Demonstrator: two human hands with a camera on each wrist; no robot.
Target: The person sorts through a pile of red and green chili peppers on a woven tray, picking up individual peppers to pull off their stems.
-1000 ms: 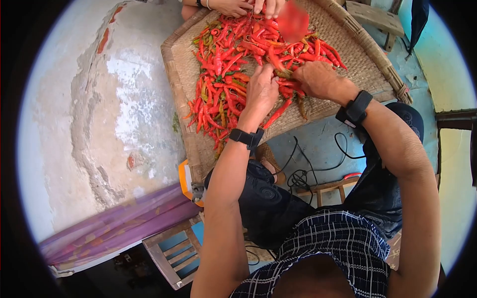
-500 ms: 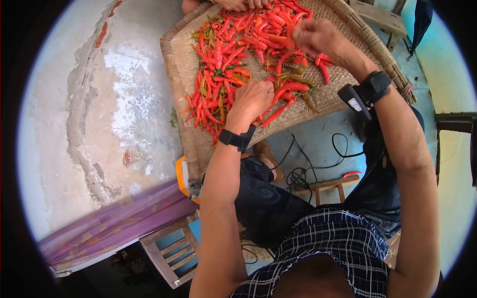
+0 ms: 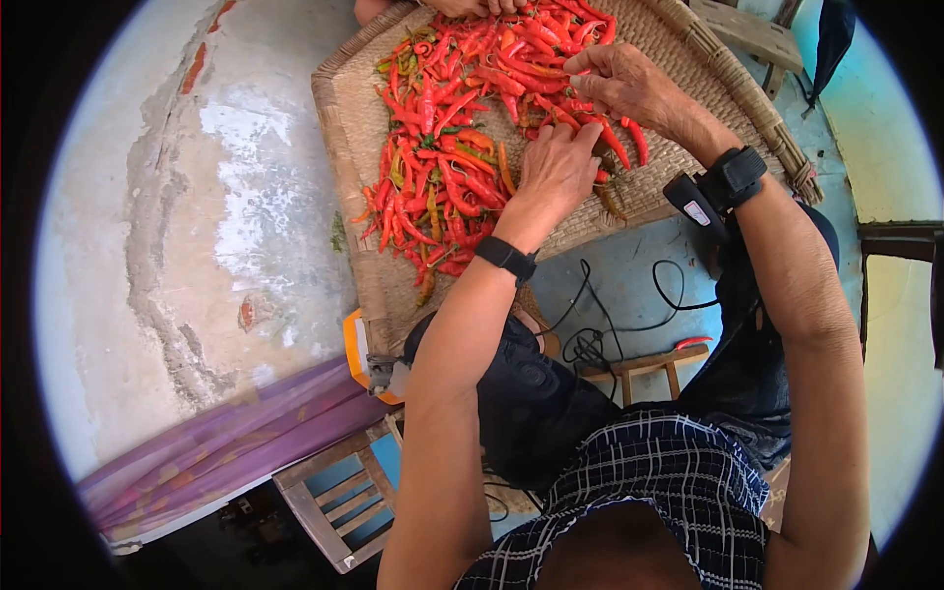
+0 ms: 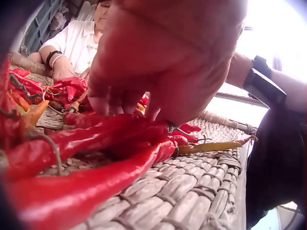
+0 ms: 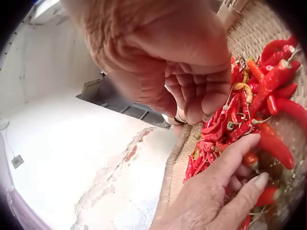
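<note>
Red chilli peppers (image 3: 472, 167), with some orange and greenish ones, lie heaped on a woven tray (image 3: 713, 118). My left hand (image 3: 556, 167) rests among the peppers near the tray's front edge, palm down. In the right wrist view its index finger (image 5: 240, 152) lies extended over peppers, with the thumb (image 5: 249, 191) apart from it. Just beyond, my right hand (image 3: 634, 93) hovers at the heap's right side. Its fingers are loosely bent and nothing shows between thumb and fingers. Long red peppers (image 4: 86, 187) lie close under the left wrist camera.
Another person's hands (image 3: 477, 8) work at the far side of the heap. A wooden stool (image 3: 644, 364) with one red pepper on it stands below, beside black cables (image 3: 590, 344). A wooden bench (image 3: 752, 34) stands at upper right, and a peeling wall (image 3: 236, 197) at left.
My left hand has shifted right and forward, and the loose peppers at the front edge have moved with it. My right hand first worked beside it, then lifted away to the upper right.
</note>
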